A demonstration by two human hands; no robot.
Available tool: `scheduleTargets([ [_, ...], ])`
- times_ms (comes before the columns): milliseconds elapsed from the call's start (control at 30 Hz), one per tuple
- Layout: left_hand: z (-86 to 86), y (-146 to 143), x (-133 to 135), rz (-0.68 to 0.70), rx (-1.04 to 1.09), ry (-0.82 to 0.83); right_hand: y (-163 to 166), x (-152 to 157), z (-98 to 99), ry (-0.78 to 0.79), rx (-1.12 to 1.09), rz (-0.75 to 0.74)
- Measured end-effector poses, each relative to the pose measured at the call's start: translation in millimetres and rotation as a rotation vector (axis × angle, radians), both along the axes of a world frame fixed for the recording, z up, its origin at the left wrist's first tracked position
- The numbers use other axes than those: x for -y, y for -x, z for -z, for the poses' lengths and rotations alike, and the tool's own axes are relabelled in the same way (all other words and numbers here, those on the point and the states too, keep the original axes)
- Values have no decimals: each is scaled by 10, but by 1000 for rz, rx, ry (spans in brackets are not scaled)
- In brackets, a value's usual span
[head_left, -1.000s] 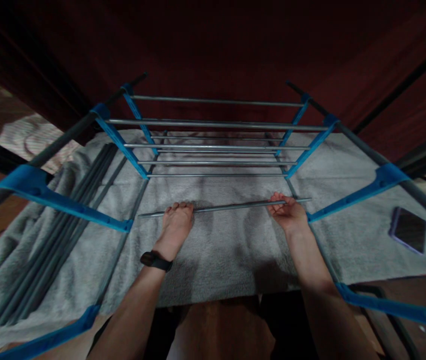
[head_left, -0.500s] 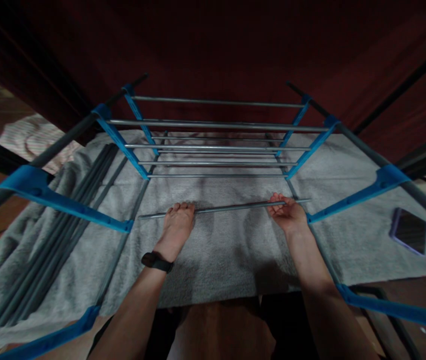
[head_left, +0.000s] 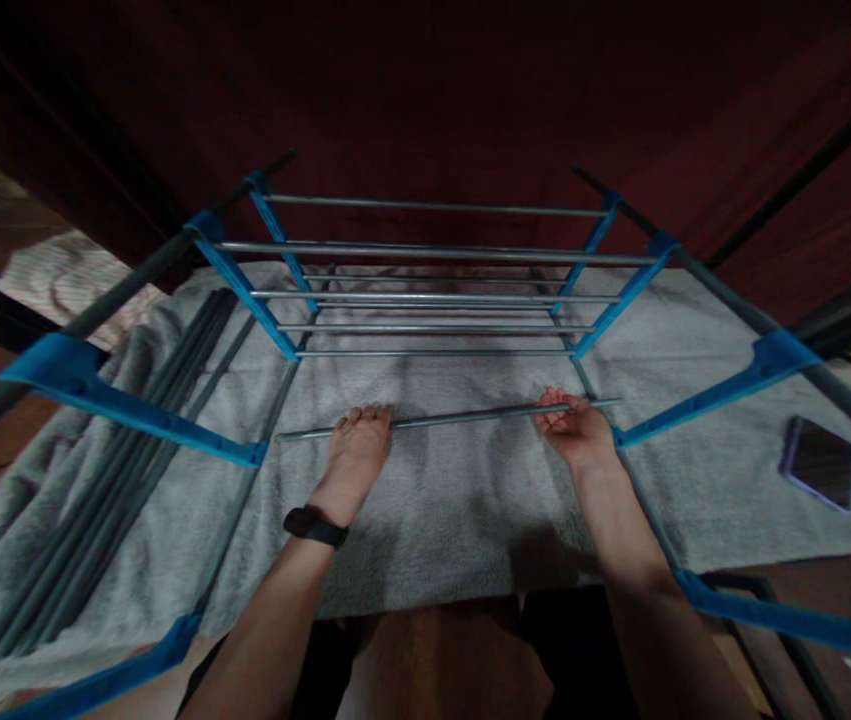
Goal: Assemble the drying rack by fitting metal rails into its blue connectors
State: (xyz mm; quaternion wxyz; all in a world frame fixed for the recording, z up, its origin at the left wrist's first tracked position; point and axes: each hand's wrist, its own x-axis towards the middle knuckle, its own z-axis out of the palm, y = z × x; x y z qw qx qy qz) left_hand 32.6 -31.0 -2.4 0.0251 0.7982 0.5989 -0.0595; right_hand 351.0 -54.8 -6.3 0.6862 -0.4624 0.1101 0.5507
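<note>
A thin grey metal rod runs left to right just above a grey towel. My left hand, a black watch on its wrist, is closed over the rod near its left end. My right hand grips the rod near its right end, fingers curled round it. The rod lies between two blue plastic side brackets of a rack frame. Further back, several grey rods sit fitted between blue side pieces.
A bundle of loose grey rods lies on the towel at the left. A dark phone rests on the towel at the right. Grey frame poles slant along both sides. A dark red curtain hangs behind.
</note>
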Motion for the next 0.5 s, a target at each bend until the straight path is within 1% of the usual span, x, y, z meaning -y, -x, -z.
scheduleTargets([
  [333, -72, 3, 4, -3, 13, 24, -13, -17, 5, -2, -37, 14],
  [500, -73, -3, 5, 0, 14, 18, -4, -9, -9, -6, -28, 13],
])
